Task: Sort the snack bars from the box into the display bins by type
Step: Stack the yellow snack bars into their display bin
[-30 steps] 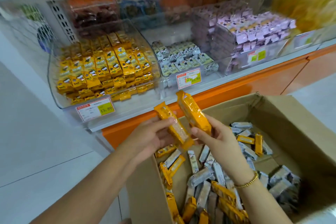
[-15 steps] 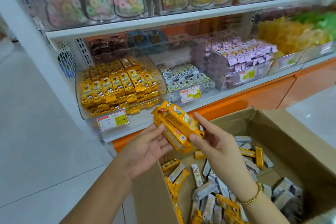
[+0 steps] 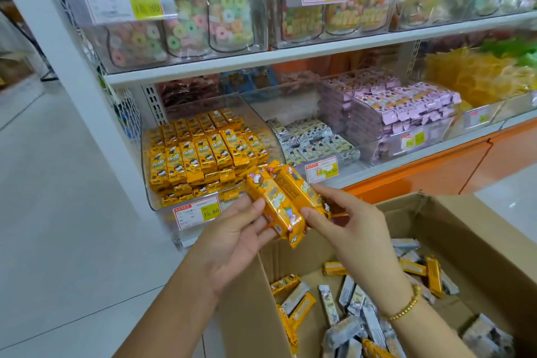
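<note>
Right, fingers first: the left hand point(image 3: 232, 244) has its fingers point(image 3: 257, 208) closed on a pair of yellow bars point(image 3: 276, 206), thumb on top and the rest tucked underneath. The right hand point(image 3: 354, 229) pinches the same pair from the other side, thumb low and forefinger along the upper edge. So both hands share one little stack, squared up side by side, held in the air just over the near corner of the box point(image 3: 465, 241) and right in front of the yellow bin point(image 3: 255, 122).

That bin is the match, I'd say: same orange-yellow wrappers, laid in tidy rows behind the price tag point(image 3: 196, 212). To do this well, keep the two bars flush, carry them over the clear front wall and lay them flat with the printed face up, lined with the rows already there. Don't let one slide off toward the silver bars point(image 3: 308, 136) next door. Plenty of mixed yellow and silver wrappers lie in the box, so there's a long way to go
</note>
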### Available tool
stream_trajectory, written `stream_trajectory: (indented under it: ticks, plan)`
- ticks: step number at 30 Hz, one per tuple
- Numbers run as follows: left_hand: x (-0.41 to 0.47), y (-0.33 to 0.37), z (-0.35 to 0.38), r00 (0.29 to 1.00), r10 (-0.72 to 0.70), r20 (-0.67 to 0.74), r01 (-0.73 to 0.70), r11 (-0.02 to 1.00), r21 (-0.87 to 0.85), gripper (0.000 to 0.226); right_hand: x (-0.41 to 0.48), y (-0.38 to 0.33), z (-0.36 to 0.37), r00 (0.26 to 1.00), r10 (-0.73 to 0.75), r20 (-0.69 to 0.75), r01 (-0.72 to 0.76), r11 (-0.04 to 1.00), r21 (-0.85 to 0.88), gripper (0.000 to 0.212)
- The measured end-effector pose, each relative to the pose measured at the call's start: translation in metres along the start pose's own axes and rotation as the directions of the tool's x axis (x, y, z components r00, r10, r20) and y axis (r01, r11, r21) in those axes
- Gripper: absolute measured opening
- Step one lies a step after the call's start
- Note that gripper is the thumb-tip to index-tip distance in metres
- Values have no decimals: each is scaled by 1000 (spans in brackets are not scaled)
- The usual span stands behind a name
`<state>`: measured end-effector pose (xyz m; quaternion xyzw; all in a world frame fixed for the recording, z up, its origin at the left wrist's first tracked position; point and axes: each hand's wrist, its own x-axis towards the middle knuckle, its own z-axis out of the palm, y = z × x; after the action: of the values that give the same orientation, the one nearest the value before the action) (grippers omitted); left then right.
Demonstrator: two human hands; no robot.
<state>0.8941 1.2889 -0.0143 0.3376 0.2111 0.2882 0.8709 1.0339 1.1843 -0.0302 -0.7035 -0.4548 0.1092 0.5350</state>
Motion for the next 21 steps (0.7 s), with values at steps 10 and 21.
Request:
stream_trajectory:
  ticks: [10, 21]
  plan:
    - [2, 23, -8, 1000, -3, -10, 4, 998, 58, 41, 9, -6, 27, 984, -138, 117, 152, 981, -123, 51]
    - [4, 30, -2, 996, -4, 91, -15, 978, 207, 35, 37, -19, 26, 982, 26, 186, -48, 992, 118, 56]
